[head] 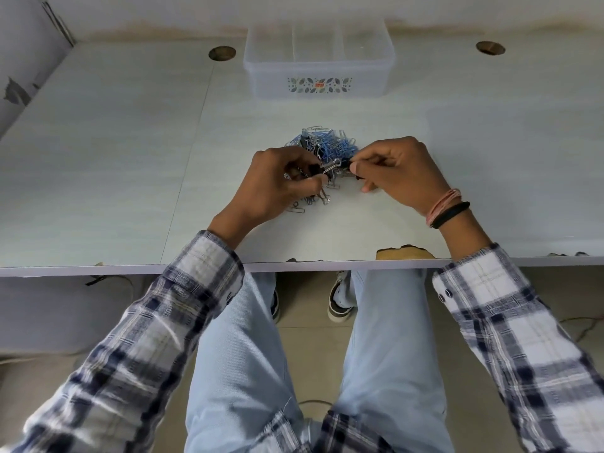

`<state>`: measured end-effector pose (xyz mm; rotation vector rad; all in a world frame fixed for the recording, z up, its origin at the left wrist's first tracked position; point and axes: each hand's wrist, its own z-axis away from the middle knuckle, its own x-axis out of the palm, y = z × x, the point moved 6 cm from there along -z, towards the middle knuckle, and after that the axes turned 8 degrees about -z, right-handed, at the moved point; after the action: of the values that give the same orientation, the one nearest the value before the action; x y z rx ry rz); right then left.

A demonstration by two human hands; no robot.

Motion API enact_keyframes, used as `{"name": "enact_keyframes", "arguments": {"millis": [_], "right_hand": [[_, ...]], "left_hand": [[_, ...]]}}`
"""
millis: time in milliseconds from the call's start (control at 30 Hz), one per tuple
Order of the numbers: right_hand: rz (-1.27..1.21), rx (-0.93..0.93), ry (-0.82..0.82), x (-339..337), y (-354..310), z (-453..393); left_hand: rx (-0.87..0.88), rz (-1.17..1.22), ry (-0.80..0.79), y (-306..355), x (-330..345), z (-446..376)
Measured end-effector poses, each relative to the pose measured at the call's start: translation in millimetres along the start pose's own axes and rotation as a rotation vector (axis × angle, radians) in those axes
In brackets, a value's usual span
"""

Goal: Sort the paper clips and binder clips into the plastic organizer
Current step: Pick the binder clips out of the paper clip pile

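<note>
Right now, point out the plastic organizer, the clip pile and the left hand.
plastic organizer (372, 88): head view, bare front wall right of the sticker.
clip pile (333, 147): head view, blue paper clips near its middle.
left hand (277, 188): head view, back of the hand.

Desk (98, 142): pale laminate, filling the upper half of the frame, chipping along the near edge.
Cable holes (222, 53): sitting upper left and upper right.
Wall (294, 11): running white across the top.
Floor (310, 354): tiled beige, showing below.
</note>
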<state>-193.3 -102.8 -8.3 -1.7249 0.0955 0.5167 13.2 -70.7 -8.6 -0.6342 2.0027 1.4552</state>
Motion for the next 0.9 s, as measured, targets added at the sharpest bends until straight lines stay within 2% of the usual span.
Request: {"name": "enact_keyframes", "arguments": {"millis": [133, 233, 333, 433, 467, 533, 667, 733, 900], "right_hand": [[-0.066, 0.029, 0.064, -9, 3, 1], [-0.372, 0.097, 0.115, -11, 6, 3], [-0.761, 0.244, 0.175, -11, 16, 5], [-1.007, 0.390, 0.179, -12, 27, 5], [-1.029, 0.408, 0.192, -15, 30, 5], [-0.937, 0.417, 0.278, -26, 36, 2], [-0.465, 0.392, 0.463, -51, 39, -10], [-0.291, 0.366, 0.484, -56, 36, -18], [0.108, 0.276, 0.439, -62, 23, -28]], "left_hand": [[-0.127, 0.324, 0.004, -3, -5, 2], [-0.231, 0.706, 0.049, -6, -11, 3], [-0.399, 1.079, 0.131, -16, -14, 1], [-0.500, 1.202, 0.203, -31, -21, -1], [-0.494, 1.161, 0.227, -38, -27, -3], [-0.460, 0.892, 0.273, -52, -42, -7], [-0.458, 0.236, 0.356, -71, -73, -15], [-0.478, 0.100, 0.354, -78, -80, -21], [-0.519, -0.065, 0.283, -91, -81, -30]]}}
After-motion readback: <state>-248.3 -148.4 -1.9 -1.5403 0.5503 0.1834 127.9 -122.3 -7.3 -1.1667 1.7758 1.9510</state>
